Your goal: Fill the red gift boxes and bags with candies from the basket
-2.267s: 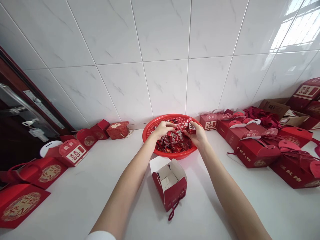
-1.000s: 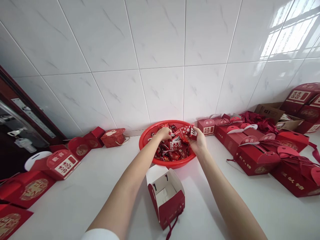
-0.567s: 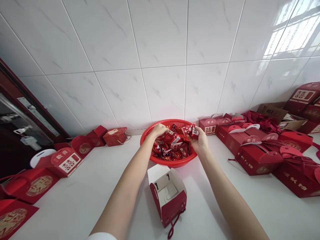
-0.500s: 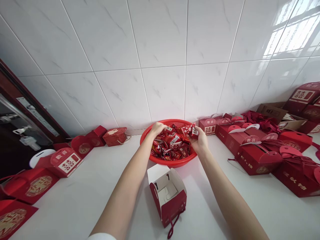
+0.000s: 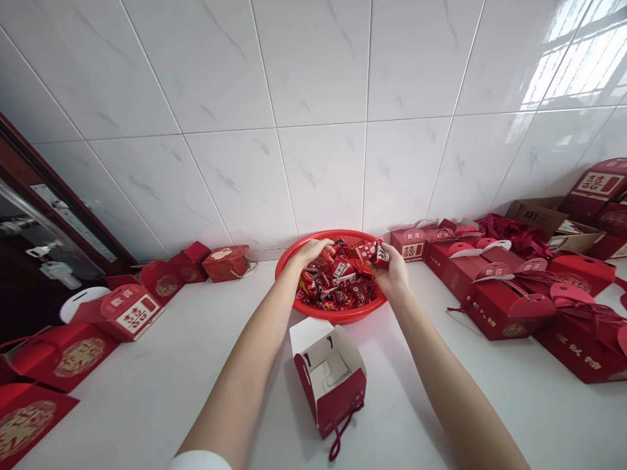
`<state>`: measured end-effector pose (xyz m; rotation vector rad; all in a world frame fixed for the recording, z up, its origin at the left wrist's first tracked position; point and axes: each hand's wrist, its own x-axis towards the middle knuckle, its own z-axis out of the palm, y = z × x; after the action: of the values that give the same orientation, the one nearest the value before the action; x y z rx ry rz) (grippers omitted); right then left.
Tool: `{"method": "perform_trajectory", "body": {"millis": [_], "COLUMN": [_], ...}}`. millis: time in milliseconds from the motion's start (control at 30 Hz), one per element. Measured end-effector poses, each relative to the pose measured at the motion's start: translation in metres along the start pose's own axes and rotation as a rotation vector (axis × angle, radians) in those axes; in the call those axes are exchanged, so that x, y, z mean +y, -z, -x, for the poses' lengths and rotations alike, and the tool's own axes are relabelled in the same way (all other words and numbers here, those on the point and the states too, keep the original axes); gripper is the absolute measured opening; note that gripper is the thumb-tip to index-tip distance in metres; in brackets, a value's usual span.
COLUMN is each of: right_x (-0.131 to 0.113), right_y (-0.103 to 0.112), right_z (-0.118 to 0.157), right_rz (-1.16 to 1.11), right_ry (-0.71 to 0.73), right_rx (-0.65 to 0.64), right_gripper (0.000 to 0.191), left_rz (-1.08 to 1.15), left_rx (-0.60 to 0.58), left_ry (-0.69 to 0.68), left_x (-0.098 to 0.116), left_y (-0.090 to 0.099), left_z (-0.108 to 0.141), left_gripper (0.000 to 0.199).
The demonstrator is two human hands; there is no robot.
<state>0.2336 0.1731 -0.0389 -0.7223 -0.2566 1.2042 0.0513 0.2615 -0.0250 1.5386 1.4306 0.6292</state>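
A red plastic basket [image 5: 334,318] full of red-wrapped candies [image 5: 343,269] stands against the wall. Over its left side is my left hand [image 5: 313,252], fingers stretched out and apart above the candies, with nothing plainly held. My right hand [image 5: 394,271], at the basket's right rim, is closed around red candy packets [image 5: 381,255] with white dots and lettering. In front of the basket, between my forearms, stands an open dark red gift box [image 5: 341,399]. Its white inside shows no candies, its flap leans back and a cord loop hangs at its front.
Closed red gift boxes [image 5: 507,310] crowd the counter's right side, with dark red ribbons [image 5: 516,236] and a cardboard box [image 5: 539,215] behind. More red boxes [image 5: 73,356] line the left. White tiled wall [image 5: 323,176] rises behind; a dark door frame [image 5: 53,196] is at far left.
The fingers of my left hand have spread and shifted slightly right over the candies; the packet at its fingertips no longer shows there. My right hand keeps its packets almost in place.
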Motion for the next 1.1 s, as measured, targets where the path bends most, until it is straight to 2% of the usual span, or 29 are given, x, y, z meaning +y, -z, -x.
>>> {"method": "perform_trajectory", "body": {"millis": [100, 333, 500, 700, 933, 1100], "right_x": [-0.001, -0.002, -0.004, -0.007, -0.006, -0.004], "right_y": [-0.001, -0.001, 0.001, 0.001, 0.001, 0.001], "right_z": [0.001, 0.002, 0.002, 0.002, 0.003, 0.005], "right_rz": [-0.009, -0.007, -0.063, -0.068, 0.011, 0.040], "right_ry": [-0.003, -0.043, -0.116, -0.147, -0.132, -0.133], "right_rx": [0.009, -0.038, -0.107, -0.128, -0.176, -0.185], "right_gripper": [0.009, 0.010, 0.011, 0.013, 0.009, 0.009], "left_rz": [-0.005, -0.120, -0.188, -0.189, -0.164, -0.094], "left_rx": [-0.011, -0.103, -0.193, -0.223, -0.193, -0.029], "left_ry": [0.030, -0.034, -0.092, -0.109, -0.156, -0.302], "left_x": [0.002, 0.000, -0.004, -0.003, -0.003, 0.001], "left_y": [0.000, -0.002, -0.002, -0.003, -0.001, 0.003], "left_z": [0.003, 0.005, 0.000, 0.000, 0.005, 0.031], "left_gripper": [0.036, 0.014, 0.022, 0.024, 0.023, 0.014]}}
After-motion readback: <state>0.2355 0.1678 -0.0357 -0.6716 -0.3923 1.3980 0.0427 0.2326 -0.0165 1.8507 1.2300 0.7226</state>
